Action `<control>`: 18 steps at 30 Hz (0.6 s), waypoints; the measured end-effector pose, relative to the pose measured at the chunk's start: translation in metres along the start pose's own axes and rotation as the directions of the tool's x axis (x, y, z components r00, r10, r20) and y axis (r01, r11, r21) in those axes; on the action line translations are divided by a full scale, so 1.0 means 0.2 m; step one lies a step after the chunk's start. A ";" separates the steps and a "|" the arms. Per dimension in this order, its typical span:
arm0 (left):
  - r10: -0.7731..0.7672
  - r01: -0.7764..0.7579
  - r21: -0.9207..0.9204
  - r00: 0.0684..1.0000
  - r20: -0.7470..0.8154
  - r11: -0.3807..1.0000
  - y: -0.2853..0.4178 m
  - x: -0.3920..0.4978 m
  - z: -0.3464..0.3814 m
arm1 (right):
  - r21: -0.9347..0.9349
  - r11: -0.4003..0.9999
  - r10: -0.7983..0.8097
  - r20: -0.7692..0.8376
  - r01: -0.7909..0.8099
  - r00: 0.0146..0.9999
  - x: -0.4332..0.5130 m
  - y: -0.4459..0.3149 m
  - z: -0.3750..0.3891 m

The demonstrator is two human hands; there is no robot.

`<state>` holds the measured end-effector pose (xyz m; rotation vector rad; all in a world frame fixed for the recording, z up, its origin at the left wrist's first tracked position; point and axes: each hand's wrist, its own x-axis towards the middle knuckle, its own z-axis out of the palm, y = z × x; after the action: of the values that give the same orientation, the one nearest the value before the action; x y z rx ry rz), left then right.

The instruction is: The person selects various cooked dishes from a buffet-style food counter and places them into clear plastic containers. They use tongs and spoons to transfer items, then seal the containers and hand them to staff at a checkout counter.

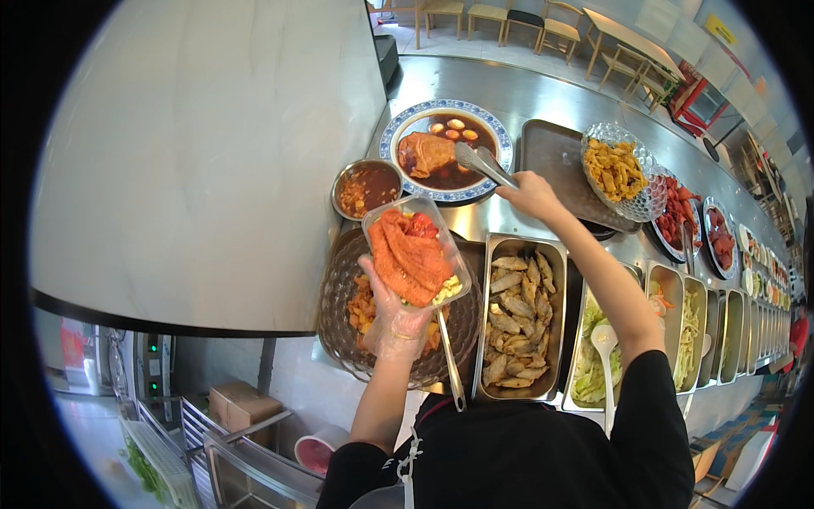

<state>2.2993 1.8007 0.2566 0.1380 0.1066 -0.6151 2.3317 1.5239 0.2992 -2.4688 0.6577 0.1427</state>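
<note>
My left hand [397,318], in a clear plastic glove, holds up a clear plastic food container [463,270]. In it lie a folded orange-red slab of food [410,261], a red piece and yellow bits at one corner. My right hand [533,194] is closed around metal tongs [486,167]. The tong heads are over a blue-and-white rimmed dish [499,130] of dark sauce, beside a folded brown slab [427,154] and several halved eggs [455,124]. Under my left hand stands a patterned brown bowl [334,318] of orange-brown food, with a metal spoon handle [453,369] across its rim.
A steel bowl of red sauce [365,189] stands left of the dish. On the right are a brown tray [550,165], a glass bowl of yellow food [645,203] and plates of red food [721,238]. Nearer are steel pans of fish-like pieces [528,305] and shredded cabbage [588,375].
</note>
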 end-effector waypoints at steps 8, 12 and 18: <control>-0.001 0.005 0.062 0.998 -0.060 0.998 0.01 -0.07 0.03 | 0.109 0.992 0.060 0.033 -0.063 0.998 0.33 0.11 0.36; -0.083 0.083 0.008 0.997 0.007 0.997 0.00 -0.05 0.05 | 0.095 0.993 -0.083 0.110 0.073 0.990 0.19 0.12 0.32; -0.086 0.088 0.167 0.996 -0.019 0.982 -0.06 -0.08 0.10 | 0.246 0.915 -0.289 -0.148 0.319 0.946 -0.36 0.19 0.02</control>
<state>2.2799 1.7964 0.2767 0.3008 0.0720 -0.7103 2.2513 1.5299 0.2941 -2.2906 0.3024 -0.1920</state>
